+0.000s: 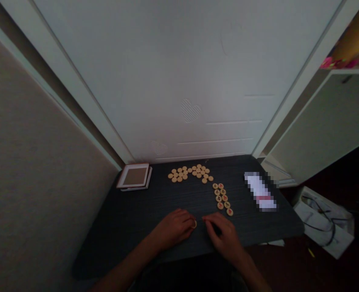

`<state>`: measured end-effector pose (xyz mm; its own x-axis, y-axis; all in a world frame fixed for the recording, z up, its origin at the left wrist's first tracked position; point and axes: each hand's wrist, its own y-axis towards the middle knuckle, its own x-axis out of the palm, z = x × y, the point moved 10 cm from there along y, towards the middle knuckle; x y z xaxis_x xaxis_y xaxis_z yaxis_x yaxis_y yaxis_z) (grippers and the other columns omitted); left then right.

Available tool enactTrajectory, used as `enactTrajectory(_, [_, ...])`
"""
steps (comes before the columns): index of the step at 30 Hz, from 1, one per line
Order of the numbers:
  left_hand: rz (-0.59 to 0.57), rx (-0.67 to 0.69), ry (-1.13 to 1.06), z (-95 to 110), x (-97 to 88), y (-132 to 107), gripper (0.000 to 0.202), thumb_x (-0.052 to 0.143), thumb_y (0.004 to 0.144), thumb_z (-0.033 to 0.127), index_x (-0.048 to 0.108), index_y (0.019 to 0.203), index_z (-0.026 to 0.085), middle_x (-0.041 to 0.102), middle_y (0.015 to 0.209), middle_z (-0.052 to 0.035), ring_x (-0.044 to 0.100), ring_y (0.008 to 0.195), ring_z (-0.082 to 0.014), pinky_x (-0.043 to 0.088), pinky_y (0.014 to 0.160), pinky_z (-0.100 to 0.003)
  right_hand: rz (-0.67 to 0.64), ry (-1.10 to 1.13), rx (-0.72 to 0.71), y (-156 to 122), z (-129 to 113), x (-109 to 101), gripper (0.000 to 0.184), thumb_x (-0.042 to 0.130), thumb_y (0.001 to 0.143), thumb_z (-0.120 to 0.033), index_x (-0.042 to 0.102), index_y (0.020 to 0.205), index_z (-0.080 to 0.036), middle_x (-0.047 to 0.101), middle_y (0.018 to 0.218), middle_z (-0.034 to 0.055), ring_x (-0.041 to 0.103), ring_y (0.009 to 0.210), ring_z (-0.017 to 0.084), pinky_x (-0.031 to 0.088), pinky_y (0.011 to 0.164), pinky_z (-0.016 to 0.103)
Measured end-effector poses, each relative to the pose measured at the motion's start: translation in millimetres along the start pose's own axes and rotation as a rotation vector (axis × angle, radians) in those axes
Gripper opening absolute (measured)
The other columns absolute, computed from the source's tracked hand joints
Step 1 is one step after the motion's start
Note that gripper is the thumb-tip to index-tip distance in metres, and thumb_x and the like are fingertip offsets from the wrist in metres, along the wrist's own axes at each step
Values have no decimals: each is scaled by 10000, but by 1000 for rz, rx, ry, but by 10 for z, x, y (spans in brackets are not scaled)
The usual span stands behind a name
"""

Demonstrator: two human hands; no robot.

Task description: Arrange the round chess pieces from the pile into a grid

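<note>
Fingers curled, my left hand [177, 228] rests low over the dark table, closed on a round wooden Chinese chess piece [194, 224] whose edge shows at the fingertips. A little to the right, my right hand [223, 234] has its thumb and forefinger pinched together; whatever may be between them is too small or hidden to make out. Beyond the right hand, several face-up chess pieces [218, 198] with red and dark characters lie in two columns. Farther back are a loose group of plain-looking pieces [180, 174] and another group [199, 171] beside it.
Stacked shallow boxes or box parts [134, 177] lie at the table's back left. A blurred-out white and red object [260, 191] lies at the right. White panels rise behind the dark table [112, 231]. A white box [325, 223] with cables stands right of the table.
</note>
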<state>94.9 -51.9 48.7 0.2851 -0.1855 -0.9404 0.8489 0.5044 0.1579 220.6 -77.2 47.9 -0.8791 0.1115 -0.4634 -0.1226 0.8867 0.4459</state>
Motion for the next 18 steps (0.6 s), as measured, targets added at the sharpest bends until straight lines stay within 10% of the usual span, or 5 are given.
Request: enactTrajectory(18, [384, -266, -451, -424, -143, -24, 224, 623, 876, 130, 689, 1060, 240, 718, 1118, -54, 689, 1042, -197, 571, 940, -354, 2, 148, 197, 274, 237, 346, 153, 559, 952, -247, 684, 1039, -234, 746, 951, 31, 716, 858, 181, 567, 775, 274])
